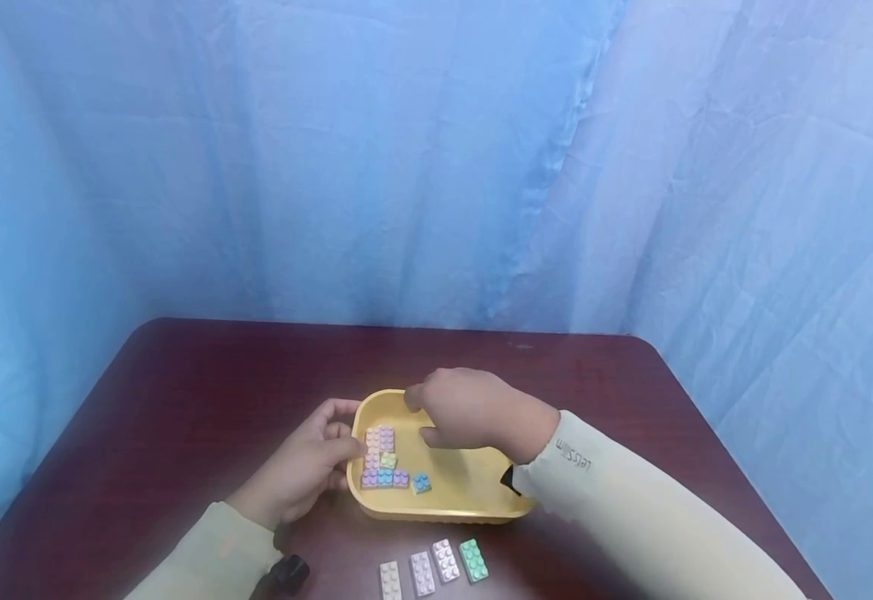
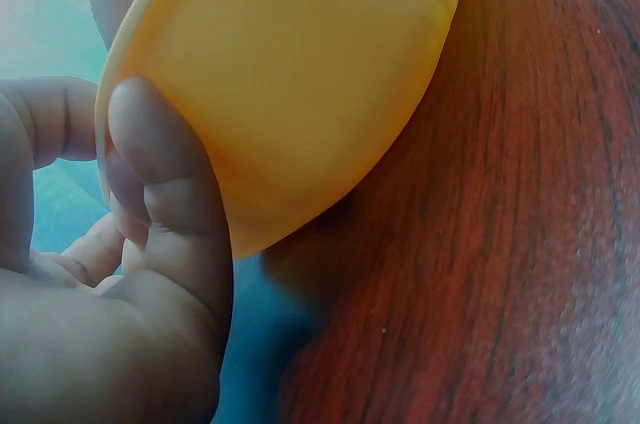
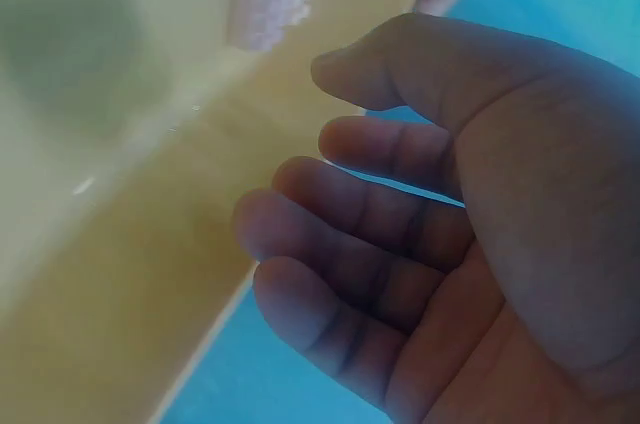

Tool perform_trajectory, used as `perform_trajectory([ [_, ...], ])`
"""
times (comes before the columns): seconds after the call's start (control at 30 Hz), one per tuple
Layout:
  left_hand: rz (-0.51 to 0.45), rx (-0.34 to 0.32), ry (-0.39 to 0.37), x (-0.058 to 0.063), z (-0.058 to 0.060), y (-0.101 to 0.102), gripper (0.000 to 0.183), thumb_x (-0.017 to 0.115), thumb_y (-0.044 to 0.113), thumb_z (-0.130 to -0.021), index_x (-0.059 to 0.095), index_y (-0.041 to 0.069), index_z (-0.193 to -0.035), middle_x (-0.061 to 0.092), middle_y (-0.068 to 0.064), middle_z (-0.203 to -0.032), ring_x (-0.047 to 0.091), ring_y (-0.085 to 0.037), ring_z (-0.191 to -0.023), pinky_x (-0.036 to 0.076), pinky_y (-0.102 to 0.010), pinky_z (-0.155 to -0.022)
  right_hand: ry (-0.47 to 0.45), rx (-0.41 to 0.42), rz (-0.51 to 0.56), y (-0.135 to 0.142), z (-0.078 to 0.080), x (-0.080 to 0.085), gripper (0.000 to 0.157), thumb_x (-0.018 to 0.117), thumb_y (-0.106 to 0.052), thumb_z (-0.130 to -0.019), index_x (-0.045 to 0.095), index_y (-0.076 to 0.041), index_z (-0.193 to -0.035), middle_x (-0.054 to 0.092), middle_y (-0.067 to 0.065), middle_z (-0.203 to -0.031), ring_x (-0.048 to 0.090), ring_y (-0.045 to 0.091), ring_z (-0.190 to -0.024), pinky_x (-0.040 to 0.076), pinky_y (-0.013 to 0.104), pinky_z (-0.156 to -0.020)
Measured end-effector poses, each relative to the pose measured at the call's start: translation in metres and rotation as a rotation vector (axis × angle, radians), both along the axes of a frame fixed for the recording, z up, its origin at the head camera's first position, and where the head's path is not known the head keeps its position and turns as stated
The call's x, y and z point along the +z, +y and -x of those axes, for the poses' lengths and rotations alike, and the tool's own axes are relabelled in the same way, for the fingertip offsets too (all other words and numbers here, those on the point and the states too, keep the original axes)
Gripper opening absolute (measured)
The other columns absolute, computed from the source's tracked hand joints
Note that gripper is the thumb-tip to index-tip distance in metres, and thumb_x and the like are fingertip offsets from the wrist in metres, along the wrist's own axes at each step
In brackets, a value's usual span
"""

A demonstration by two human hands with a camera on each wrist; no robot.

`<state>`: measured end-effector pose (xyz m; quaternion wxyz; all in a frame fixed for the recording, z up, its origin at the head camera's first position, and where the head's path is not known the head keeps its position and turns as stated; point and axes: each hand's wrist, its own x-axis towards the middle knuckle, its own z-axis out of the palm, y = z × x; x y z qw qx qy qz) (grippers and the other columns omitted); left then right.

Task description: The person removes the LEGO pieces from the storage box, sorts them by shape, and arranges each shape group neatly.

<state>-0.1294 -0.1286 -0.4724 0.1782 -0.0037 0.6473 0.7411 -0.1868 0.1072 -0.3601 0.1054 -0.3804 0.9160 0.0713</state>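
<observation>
A yellow plastic tray with rounded corners is on the table. My left hand grips its left rim, thumb on top and fingers outside; the left wrist view shows this pinch on the rim closely. Inside, pastel toy bricks are grouped at the left, among them a small yellow brick. A blue brick lies slightly apart to their right. Over the tray's far side is my right hand. In the right wrist view its fingers are loosely bent, with nothing between them and the thumb.
In front of the tray, a cream brick, a lilac brick, a pale pink brick and a green brick lie in a row on the dark red table. Blue curtains hang behind and beside the table.
</observation>
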Motion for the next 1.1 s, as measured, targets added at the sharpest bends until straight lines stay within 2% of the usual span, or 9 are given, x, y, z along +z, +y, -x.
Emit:
perform_trajectory([
  [0.13, -0.008, -0.017, 0.006, -0.001, 0.000, 0.001, 0.069, 0.070, 0.002, -0.096, 0.043, 0.011, -0.158, 0.062, -0.011, -0.103, 0.066, -0.021, -0.077, 0.059, -0.026, -0.059, 0.013, 0.004, -0.040, -0.005, 0.001, -0.009, 0.017, 0.076, -0.026, -0.100, 0.076, -0.020, -0.115, 0.067, -0.006, -0.082, 0.060, 0.015, -0.070, 0.054, 0.036, -0.063],
  [0.23, -0.011, -0.020, 0.007, -0.002, 0.000, 0.001, 0.069, 0.070, 0.001, -0.096, 0.043, 0.011, -0.158, 0.063, -0.011, -0.103, 0.066, -0.021, -0.077, 0.060, -0.026, -0.060, 0.037, 0.010, -0.080, -0.009, 0.000, -0.014, 0.014, 0.076, -0.027, -0.100, 0.074, -0.021, -0.112, 0.063, -0.004, -0.076, 0.058, 0.015, -0.066, 0.051, 0.036, -0.058],
  [0.43, -0.009, -0.014, 0.001, -0.001, -0.001, 0.002, 0.068, 0.070, 0.001, -0.095, 0.043, 0.011, -0.157, 0.063, -0.011, -0.104, 0.066, -0.021, -0.076, 0.059, -0.026, -0.059, 0.029, -0.007, -0.099, -0.013, 0.001, -0.025, 0.013, 0.074, -0.025, -0.100, 0.072, -0.022, -0.113, 0.063, -0.003, -0.079, 0.059, 0.016, -0.068, 0.052, 0.036, -0.058],
  [0.67, -0.002, -0.011, -0.001, 0.000, -0.001, 0.002, 0.068, 0.070, 0.001, -0.096, 0.044, 0.012, -0.157, 0.063, -0.012, -0.105, 0.066, -0.021, -0.076, 0.060, -0.027, -0.059, 0.006, -0.015, -0.089, -0.016, 0.002, -0.034, 0.008, 0.071, -0.027, -0.099, 0.066, -0.024, -0.104, 0.064, -0.003, -0.082, 0.060, 0.017, -0.071, 0.055, 0.039, -0.061],
  [0.93, -0.004, -0.024, 0.009, 0.002, -0.003, 0.003, 0.069, 0.070, 0.002, -0.095, 0.043, 0.010, -0.158, 0.062, -0.011, -0.103, 0.064, -0.020, -0.076, 0.058, -0.025, -0.059, -0.036, 0.025, -0.070, -0.016, 0.003, -0.045, 0.022, 0.077, -0.039, -0.098, 0.061, -0.025, -0.095, 0.059, -0.006, -0.076, 0.057, 0.015, -0.071, 0.053, 0.035, -0.067],
  [1.1, -0.007, -0.027, 0.008, 0.002, -0.003, 0.004, 0.069, 0.070, 0.001, -0.095, 0.043, 0.010, -0.157, 0.062, -0.011, -0.103, 0.064, -0.020, -0.075, 0.059, -0.025, -0.059, -0.048, 0.019, -0.037, -0.016, 0.004, -0.049, 0.030, 0.079, -0.048, -0.097, 0.059, -0.027, -0.091, 0.059, -0.008, -0.076, 0.057, 0.013, -0.070, 0.053, 0.034, -0.066],
])
